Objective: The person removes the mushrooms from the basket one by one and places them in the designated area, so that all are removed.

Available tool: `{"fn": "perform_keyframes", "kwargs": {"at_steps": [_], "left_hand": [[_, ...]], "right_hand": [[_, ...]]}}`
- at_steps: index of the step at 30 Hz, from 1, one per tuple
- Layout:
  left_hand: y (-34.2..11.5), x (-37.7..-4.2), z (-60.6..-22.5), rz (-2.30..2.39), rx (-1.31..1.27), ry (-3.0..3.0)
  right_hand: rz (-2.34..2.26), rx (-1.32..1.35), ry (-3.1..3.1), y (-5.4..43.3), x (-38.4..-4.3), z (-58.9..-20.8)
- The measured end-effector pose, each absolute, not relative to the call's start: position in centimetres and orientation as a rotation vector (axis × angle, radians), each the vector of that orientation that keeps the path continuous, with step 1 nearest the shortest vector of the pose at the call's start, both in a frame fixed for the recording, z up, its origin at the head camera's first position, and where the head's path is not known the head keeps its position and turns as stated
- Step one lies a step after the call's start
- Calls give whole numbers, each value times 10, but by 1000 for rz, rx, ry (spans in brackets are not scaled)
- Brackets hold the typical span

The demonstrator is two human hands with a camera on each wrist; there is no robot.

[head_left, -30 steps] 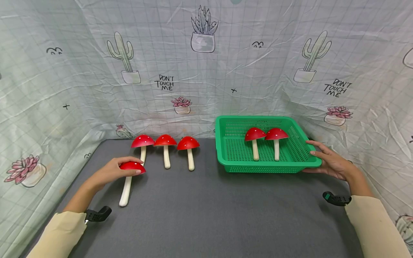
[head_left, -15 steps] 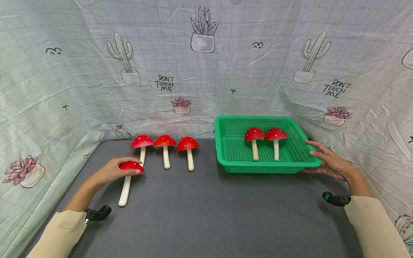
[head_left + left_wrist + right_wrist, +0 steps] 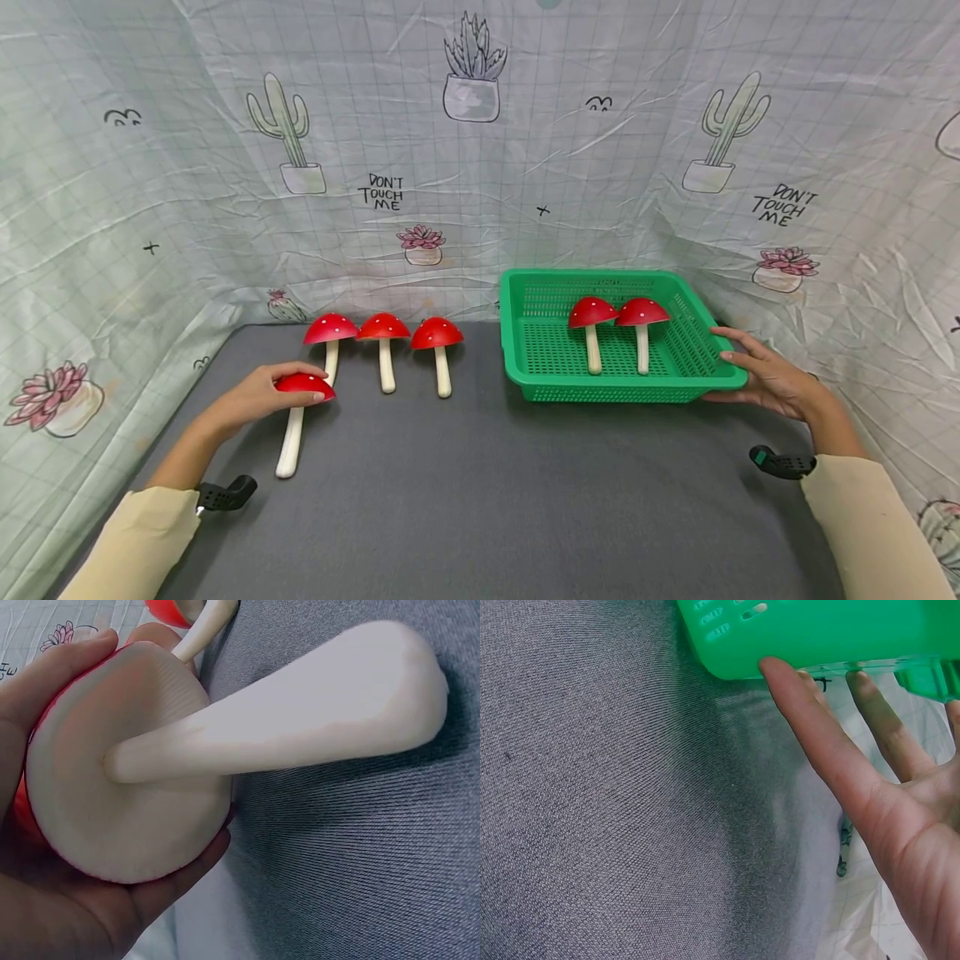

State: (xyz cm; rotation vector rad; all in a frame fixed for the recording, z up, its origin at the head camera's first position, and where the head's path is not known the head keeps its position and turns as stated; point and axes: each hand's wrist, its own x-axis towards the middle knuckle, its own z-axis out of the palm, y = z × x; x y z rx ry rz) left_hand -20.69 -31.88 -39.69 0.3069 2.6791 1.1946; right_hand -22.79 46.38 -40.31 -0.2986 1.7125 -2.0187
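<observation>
On the left, my left hand (image 3: 258, 393) holds a toy mushroom (image 3: 292, 442) by its red, white-dotted cap, thumb and fingers around the edge. The left wrist view shows the mushroom's pale underside (image 3: 165, 825) facing the camera, its thick white stem pointing away over the grey cloth. My right hand (image 3: 772, 379) is at the right end of a green plastic basket (image 3: 630, 395). Seen from the right wrist, its fairly straight fingers (image 3: 817, 739) touch the basket's outer side. Inside the basket two more toy mushrooms (image 3: 593, 313) (image 3: 642, 313) lie side by side.
Three toy mushrooms (image 3: 331, 328) (image 3: 384, 327) (image 3: 437, 333) lie in a row at the back left, stems toward me. A printed cloth wall (image 3: 480, 208) encloses the back and sides of the grey table surface (image 3: 480, 500).
</observation>
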Motion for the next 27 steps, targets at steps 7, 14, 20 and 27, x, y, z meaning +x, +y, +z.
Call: {"fn": "perform_keyframes", "kwargs": {"at_steps": [7, 14, 20, 27], "left_hand": [[-316, -207, -394, 1176, 310, 2675], [-315, -212, -392, 1140, 325, 2696], [-313, -216, -393, 1120, 329, 2695], [-313, -213, -397, 1109, 332, 2697]], "right_hand": [[-2016, -288, 1715, 464, -228, -403], [-2027, -306, 1698, 463, -228, -400], [-2040, -308, 1680, 463, -228, -401], [-2034, -294, 1692, 463, -229, -403]]}}
